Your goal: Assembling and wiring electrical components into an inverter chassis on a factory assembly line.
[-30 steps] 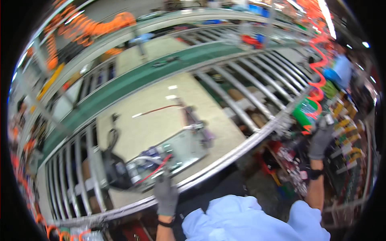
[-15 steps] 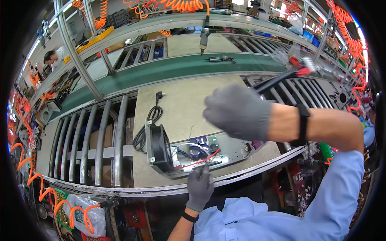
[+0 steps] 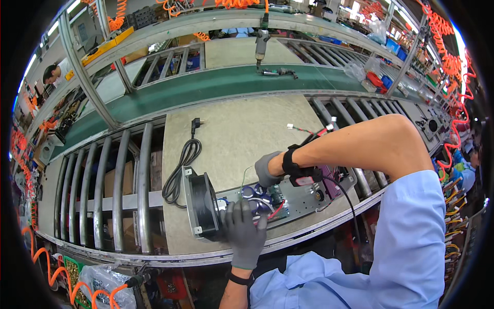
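A metal chassis point(image 3: 304, 202) with a black fan point(image 3: 201, 201) at its left end lies on the board. Blue-purple capacitors point(image 3: 257, 194) and a red wire point(image 3: 278, 210) sit inside it. My left hand point(image 3: 242, 232), in a grey glove, reaches over its near side beside the fan, fingers stretched out over the wiring. My gloved right hand point(image 3: 267, 170) is curled at the far side by the capacitors, its fingertips hidden. A black-sleeved wire bundle point(image 3: 309, 138) with white connectors runs from behind my right forearm and appears held in that hand.
A coiled power cord point(image 3: 180, 172) with a plug lies left of the chassis. Metal rollers point(image 3: 121, 190) flank the board point(image 3: 221, 139). Beyond is a green belt point(image 3: 170, 95) with a tool point(image 3: 279, 73) on it, and a screwdriver point(image 3: 262, 44) hanging above. Another person works at far left.
My right hand has come down and left from above the board to the capacitors, bringing the wire bundle along. My left hand has moved up onto the wiring, its fingers now spread.
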{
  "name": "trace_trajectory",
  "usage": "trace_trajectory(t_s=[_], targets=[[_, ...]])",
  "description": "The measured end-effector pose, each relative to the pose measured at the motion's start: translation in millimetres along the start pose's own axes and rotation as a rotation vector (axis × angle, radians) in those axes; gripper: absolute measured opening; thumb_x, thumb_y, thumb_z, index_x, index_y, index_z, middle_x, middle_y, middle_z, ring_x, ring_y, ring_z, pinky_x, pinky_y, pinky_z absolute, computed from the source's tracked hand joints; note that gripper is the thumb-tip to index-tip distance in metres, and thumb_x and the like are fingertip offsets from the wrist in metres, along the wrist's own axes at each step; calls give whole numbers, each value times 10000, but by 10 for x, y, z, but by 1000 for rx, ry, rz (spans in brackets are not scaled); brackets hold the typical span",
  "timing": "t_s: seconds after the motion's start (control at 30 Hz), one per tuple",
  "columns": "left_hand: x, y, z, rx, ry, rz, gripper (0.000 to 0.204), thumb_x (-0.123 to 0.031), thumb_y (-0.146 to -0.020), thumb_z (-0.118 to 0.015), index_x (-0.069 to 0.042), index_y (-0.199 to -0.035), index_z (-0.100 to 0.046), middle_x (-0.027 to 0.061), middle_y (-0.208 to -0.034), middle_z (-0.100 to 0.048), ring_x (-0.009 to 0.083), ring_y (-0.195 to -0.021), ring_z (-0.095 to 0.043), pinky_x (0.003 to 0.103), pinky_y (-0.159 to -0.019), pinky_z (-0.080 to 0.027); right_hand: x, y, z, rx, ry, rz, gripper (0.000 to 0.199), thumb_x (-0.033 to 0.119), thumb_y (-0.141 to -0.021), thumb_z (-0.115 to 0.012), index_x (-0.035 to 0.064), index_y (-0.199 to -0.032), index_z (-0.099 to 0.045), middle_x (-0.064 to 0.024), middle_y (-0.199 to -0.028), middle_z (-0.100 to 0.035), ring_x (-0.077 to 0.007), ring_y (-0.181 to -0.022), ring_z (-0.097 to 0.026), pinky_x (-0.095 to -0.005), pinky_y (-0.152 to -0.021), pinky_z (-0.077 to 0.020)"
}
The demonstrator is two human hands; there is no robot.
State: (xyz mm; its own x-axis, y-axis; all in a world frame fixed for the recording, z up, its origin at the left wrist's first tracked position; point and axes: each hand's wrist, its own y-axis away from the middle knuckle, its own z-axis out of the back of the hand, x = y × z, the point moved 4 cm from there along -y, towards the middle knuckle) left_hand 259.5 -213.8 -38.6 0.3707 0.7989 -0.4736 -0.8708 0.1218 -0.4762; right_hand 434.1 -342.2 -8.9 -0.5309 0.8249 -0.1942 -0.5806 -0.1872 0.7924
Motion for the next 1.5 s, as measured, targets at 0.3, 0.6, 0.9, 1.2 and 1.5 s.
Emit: trace_trajectory(t_s=[0.3,0.6,0.9,1.2,1.5], targets=[[168,165,-233,-116,-30,-25,654,-515,-957,-576,-1,-1360,-600,204,-1313,-606,407,-1308,-534,596,-1167,-333,-103,49,-160,95,-160,68,331,326,-912,-717,101,-1143,-788,-163,-1124,-782,-370,-1045,-744,-485,-898,-590],[154,177,-241,-150,-101,-63,617,-520,-1004,-542,0,-1328,-609,185,-1281,-616,379,-1265,-570,578,-1131,-378,-52,-101,-256,1,-62,201,318,299,-895,-724,104,-1139,-784,-153,-1094,-784,-358,-1010,-747,-481,-862,-588],[28,239,-279,-26,-203,-141,782,-633,-992,-560,30,-1401,-496,239,-1379,-539,424,-1362,-478,595,-1155,-331,-121,-228,-300,91,-332,342,248,225,-871,-679,29,-949,-809,-166,-930,-773,-332,-774,-746,-472,-694,-593],[21,230,-320,-8,-202,-123,771,-635,-984,-580,22,-1377,-484,265,-1396,-521,440,-1353,-486,602,-1138,-347,-34,-106,-232,68,28,355,230,209,-792,-796,90,-988,-786,-141,-980,-783,-321,-913,-746,-435,-803,-599],[65,259,-359,33,-155,-127,833,-620,-986,-564,48,-1458,-411,283,-1447,-469,457,-1396,-417,616,-1174,-283,-23,-340,-393,32,-102,79,308,203,-769,-830,117,-1064,-809,-113,-1053,-799,-328,-980,-764,-434,-856,-619]])
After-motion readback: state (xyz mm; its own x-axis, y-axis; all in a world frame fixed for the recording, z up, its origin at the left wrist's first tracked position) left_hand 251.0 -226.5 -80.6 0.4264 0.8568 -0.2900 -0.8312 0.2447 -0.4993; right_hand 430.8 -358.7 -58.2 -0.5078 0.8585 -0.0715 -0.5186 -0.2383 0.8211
